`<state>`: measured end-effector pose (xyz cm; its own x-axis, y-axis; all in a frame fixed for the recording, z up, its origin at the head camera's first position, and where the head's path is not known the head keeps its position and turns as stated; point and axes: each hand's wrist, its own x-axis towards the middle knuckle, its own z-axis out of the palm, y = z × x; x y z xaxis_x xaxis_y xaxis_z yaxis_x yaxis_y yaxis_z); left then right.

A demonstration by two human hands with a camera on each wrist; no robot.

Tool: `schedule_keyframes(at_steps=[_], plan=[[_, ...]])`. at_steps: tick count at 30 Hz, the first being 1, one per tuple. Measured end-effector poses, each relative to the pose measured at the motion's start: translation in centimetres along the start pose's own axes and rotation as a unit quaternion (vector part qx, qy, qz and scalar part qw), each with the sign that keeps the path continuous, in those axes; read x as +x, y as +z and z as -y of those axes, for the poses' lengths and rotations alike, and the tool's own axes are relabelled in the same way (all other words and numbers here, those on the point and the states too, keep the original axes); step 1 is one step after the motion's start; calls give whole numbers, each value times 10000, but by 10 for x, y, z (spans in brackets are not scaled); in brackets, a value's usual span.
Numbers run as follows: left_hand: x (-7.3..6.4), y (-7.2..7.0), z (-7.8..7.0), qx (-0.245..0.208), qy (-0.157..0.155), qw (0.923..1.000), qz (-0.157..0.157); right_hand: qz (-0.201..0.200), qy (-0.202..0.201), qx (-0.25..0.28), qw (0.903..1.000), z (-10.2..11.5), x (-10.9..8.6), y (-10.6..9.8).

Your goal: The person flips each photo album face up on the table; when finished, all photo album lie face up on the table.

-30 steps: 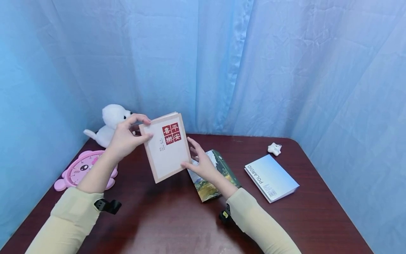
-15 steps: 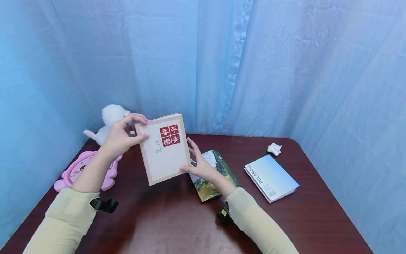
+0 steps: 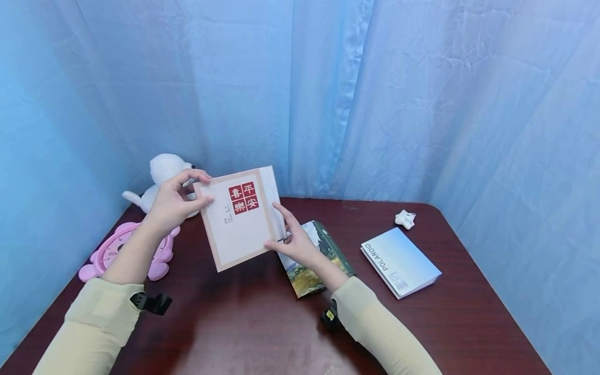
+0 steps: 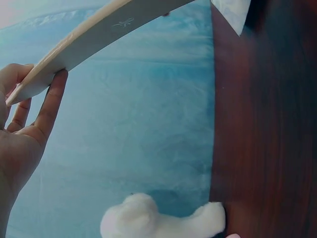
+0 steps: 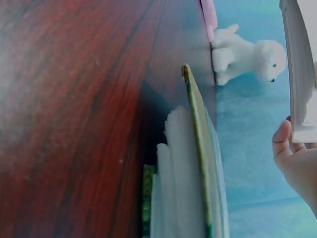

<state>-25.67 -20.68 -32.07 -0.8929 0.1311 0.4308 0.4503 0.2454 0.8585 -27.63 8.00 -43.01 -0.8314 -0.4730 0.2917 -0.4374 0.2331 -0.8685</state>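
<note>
A thin beige book (image 3: pixel 239 229) with a red four-character block on its cover is held up in the air, slightly tilted, in the head view. My left hand (image 3: pixel 171 203) pinches its upper left edge between thumb and fingers. At the lower right, my right hand (image 3: pixel 297 242) grips the pages and cover edge, thumb in front. White page edges (image 3: pixel 274 203) fan out past the cover on that side. From the left wrist, the grey back (image 4: pixel 124 25) of the book bows gently. Behind my right hand lies a book with a painted landscape cover (image 3: pixel 304 278).
On the dark red table (image 3: pixel 262 333), a white and blue POLAROID album (image 3: pixel 400 263) lies at the right, with a small white star (image 3: pixel 405 220) behind it. At the left are a pink cartoon clock (image 3: pixel 110 252) and a white plush dog (image 3: pixel 166 169). Blue curtains (image 3: pixel 375 104) surround the table.
The book has moved slightly left along with my left hand. Its front cover has shifted, so the page edges on the right now show. My right hand has stayed nearly in place.
</note>
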Motion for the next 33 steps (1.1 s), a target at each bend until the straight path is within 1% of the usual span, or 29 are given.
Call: schedule_keyframes(at_steps=[3, 7, 9, 13, 16, 17, 18, 20, 23, 24, 25, 27, 31, 33], plan=[[-1, -2, 5, 34, -8, 10000, -17, -38, -127, -420, 9990, 0, 1, 2], [-2, -5, 12, 347, 52, 9994, -30, -10, -434, -879, 9952, 0, 2, 3], [-2, -6, 14, 551, 49, 9985, -35, 44, -541, -930, 9942, -1, 3, 2], [-1, -7, 17, 937, 61, 9956, 67, 107, -649, -1001, 9928, -1, 3, 2], [0, -8, 22, 1143, 196, 9932, 144, 124, -680, -1149, 9910, 0, 4, 1], [-1, -8, 20, 1232, 219, 9920, 168, 113, -699, -1200, 9902, 0, 5, 1], [0, -8, 22, 1315, 286, 9907, 197, 112, -702, -1238, 9897, 1, 5, 1], [1, -10, 28, 1414, 411, 9888, 246, 140, -667, -1261, 9897, 1, 6, 2], [2, -11, 33, 1525, 335, 9871, 365, 178, -555, -1244, 9905, 1, 7, 2], [4, -13, 39, 1522, 294, 9871, 401, 213, -500, -1229, 9909, 0, 7, 2], [4, -14, 42, 1549, 258, 9866, 441, 259, -453, -1220, 9912, 0, 8, 3], [4, -15, 47, 1608, 159, 9855, 514, 364, -357, -1242, 9909, -2, 9, 4], [2, -19, 60, 1865, 123, 9801, 673, 665, -160, -1260, 9897, -5, 12, 7], [1, -20, 67, 1939, 73, 9785, 703, 779, -94, -1311, 9883, -8, 13, 8]])
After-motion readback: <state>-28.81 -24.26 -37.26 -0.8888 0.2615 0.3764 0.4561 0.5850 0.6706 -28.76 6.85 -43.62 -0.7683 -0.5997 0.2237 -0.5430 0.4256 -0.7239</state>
